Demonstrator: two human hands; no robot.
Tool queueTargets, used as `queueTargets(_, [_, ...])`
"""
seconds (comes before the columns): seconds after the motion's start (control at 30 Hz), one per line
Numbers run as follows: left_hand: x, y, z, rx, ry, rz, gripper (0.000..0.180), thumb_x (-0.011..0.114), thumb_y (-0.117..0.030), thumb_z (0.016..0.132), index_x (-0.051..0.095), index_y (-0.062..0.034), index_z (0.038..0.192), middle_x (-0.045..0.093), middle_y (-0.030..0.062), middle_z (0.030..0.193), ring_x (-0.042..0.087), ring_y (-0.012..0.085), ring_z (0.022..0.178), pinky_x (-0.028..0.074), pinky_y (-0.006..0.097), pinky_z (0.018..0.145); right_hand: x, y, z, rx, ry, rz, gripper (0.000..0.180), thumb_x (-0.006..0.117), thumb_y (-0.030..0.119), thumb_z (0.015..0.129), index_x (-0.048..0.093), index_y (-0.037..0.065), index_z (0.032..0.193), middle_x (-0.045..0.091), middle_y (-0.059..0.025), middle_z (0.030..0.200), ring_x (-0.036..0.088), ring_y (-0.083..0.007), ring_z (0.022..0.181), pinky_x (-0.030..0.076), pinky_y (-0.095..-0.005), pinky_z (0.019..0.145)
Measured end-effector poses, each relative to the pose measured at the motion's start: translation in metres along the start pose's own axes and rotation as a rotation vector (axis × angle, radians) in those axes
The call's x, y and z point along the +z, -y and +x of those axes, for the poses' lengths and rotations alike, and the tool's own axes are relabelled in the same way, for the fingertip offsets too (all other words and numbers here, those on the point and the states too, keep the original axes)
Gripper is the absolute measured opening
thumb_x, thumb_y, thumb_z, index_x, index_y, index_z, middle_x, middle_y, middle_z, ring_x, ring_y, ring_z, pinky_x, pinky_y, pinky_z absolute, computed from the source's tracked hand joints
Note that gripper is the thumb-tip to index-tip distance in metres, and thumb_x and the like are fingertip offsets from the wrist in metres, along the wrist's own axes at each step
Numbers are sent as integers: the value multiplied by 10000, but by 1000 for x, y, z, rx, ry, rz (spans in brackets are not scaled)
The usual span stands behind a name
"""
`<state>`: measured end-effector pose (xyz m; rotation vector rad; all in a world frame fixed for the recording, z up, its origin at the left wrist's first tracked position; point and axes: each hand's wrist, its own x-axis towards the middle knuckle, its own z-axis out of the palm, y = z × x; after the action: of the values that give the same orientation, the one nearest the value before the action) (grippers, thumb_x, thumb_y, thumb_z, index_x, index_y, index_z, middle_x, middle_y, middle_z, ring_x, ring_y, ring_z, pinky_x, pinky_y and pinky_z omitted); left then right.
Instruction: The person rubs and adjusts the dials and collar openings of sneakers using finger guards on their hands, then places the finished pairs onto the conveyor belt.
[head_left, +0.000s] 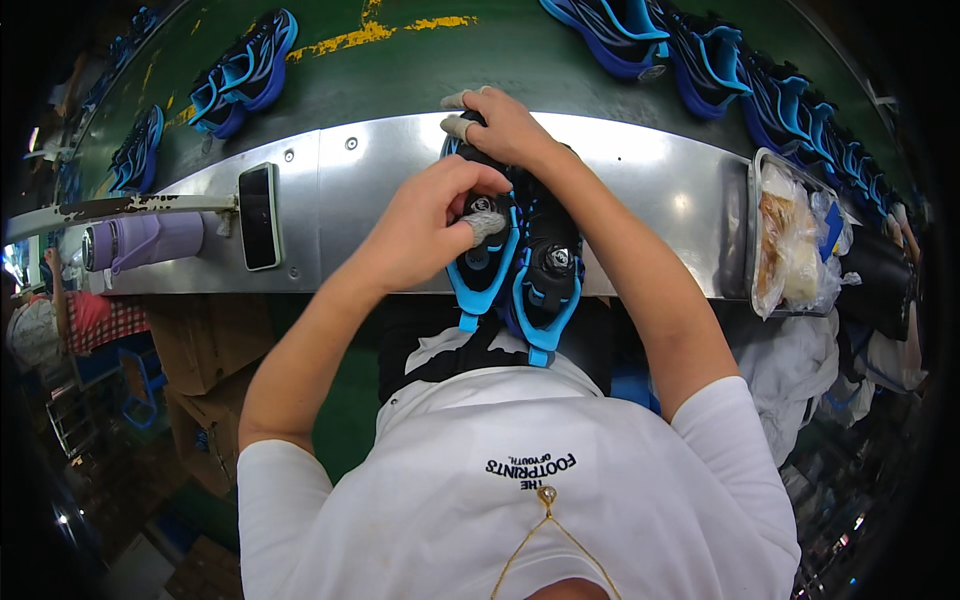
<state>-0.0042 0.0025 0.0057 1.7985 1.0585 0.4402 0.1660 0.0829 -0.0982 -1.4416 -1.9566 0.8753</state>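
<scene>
A pair of black shoes with bright blue trim (548, 270) lies side by side on the metal ledge (380, 180), heels toward me. My left hand (430, 220) pinches the round dial on the left shoe (482, 262), a grey cot on one fingertip. My right hand (505, 125) rests over the toes of the pair at the far edge of the ledge, also with taped fingertips.
Beyond the ledge a green conveyor belt (440, 70) carries more blue and black shoes, some at left (245, 75) and a row at right (720, 60). A phone (260, 216) and a purple bottle (145, 242) lie left; a tray of bagged food (790, 240) sits right.
</scene>
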Motion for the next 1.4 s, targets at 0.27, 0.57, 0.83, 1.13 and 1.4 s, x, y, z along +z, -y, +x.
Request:
queueTargets(0.27, [10, 3, -6, 43, -145, 65, 368, 682, -63, 775, 607, -46, 1135, 524, -8, 935, 449, 107, 785, 397, 240, 737, 1, -2, 1, 21, -10, 42, 410, 644, 353, 863, 648, 117, 1198, 607, -178, 1058, 577, -323, 1035, 451, -379, 921])
queueTargets(0.57, [-15, 26, 7, 54, 250, -358, 351, 677, -70, 803, 654, -64, 1153, 532, 3, 841, 486, 119, 765, 422, 242, 741, 1, 1, 2, 3, -28, 95, 434, 683, 372, 818, 664, 100, 1155, 617, -196, 1033, 582, -345, 1025, 461, -393, 916])
queueTargets(0.83, [13, 18, -10, 103, -189, -20, 337, 732, -126, 744, 624, -52, 1054, 557, 44, 996, 527, 184, 912, 426, 300, 816, 0, 1, 2, 23, 16, 68, 410, 661, 349, 860, 649, 100, 1186, 619, -169, 1102, 582, -308, 1064, 450, -366, 939])
queueTargets(1.13, [-1, 36, -8, 206, -34, -97, 286, 682, -138, 800, 652, -68, 1075, 601, 51, 1120, 552, 180, 969, 426, 308, 811, 3, 5, 3, 12, 7, 93, 399, 667, 339, 855, 657, 88, 1165, 640, -169, 1066, 593, -302, 1053, 452, -367, 937])
queueTargets(1.4, [20, -34, -82, 234, -37, 323, 303, 703, -140, 790, 668, -72, 1083, 585, 169, 1004, 569, 336, 979, 477, 419, 851, -52, -5, -26, 29, -224, 38, 290, 589, 235, 925, 672, 72, 1150, 661, -110, 1020, 614, -224, 946, 470, -307, 873])
